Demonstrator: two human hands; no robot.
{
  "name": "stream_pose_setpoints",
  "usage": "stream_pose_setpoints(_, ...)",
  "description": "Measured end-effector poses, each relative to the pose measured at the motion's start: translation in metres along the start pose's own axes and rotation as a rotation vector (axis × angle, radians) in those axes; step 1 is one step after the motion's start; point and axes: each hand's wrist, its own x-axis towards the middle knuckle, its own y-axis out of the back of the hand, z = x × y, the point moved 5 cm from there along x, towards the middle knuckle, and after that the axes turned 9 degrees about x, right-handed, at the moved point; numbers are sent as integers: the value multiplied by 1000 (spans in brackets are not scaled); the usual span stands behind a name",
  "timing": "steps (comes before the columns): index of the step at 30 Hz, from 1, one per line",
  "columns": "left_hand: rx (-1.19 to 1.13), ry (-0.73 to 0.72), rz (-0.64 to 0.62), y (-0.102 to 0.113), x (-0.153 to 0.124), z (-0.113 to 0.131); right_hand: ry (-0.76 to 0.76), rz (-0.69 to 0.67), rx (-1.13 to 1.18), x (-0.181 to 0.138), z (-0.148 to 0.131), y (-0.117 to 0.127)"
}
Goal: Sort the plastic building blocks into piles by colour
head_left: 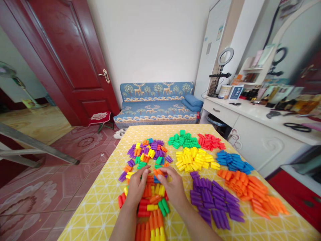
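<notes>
My right hand (173, 186) pinches an orange plastic block (157, 172) between thumb and fingers, above the mixed pieces in the middle of the table. To its left, my left hand (136, 186) has its fingers stretched forward and the thumb a little apart, with nothing visible held. Under and between both hands lie mixed tube-shaped blocks (147, 190) in orange, red, yellow, green and blue, partly hidden by my hands. Beyond my fingertips spreads a mixed pile (147, 150), mostly purple. Nearest me are orange and yellow blocks (155, 226) lying side by side.
Sorted piles sit on the right: green (184, 140), red (211, 142), yellow (195, 159), blue (233, 162), purple (215, 201) and orange (250, 190). A yellow patterned cloth (95, 207) covers the table. Behind are a blue sofa (157, 108) and a white dresser (250, 117).
</notes>
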Motion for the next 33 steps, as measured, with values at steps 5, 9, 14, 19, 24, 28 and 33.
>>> stream_pose_setpoints(5,15,3,-13,-2,0,2,-12,358,-156,-15,-6,121)
stream_pose_setpoints(9,16,-24,3,-3,2,4,107,652,-588,-26,-9,233)
stream_pose_setpoints(14,8,-45,11,-4,3,1,62,820,-1011,-31,-2,302)
stream_pose_setpoints(19,13,-28,-8,-5,2,-2,67,715,-1102,-28,8,299)
stream_pose_setpoints(24,8,-27,-8,-4,2,0,101,658,-1175,-28,14,294)
stream_pose_setpoints(28,10,-22,-3,-3,2,1,142,648,-1172,-29,15,294)
stream_pose_setpoints(33,17,-14,4,-2,1,2,170,647,-1152,-29,15,291)
